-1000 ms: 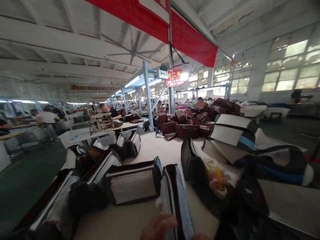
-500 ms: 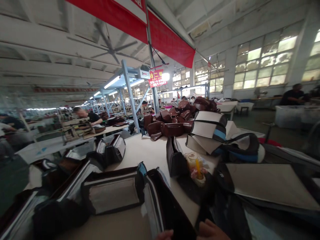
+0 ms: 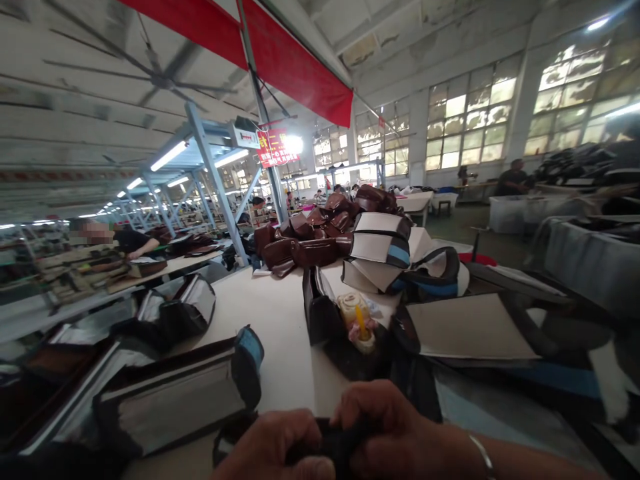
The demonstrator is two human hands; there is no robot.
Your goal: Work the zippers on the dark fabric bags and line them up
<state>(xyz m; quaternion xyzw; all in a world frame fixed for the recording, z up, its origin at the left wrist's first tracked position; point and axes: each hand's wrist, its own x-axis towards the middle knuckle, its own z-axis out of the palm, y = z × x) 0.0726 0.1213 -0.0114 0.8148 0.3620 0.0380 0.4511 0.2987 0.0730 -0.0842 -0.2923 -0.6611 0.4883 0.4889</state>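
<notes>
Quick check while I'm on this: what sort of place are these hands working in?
Probably a bag factory workshop. The left hand and right hand grip a black bag edge over a long white worktable, with a heap of glossy brown bags and a dark-shirted worker at a bench.

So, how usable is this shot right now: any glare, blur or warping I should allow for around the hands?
In the head view, the windows glare white, the wide lens makes the steel post lean, and the left hand and right hand sit dark at the bottom edge, leaving the black piece between them hard to make out.
</notes>
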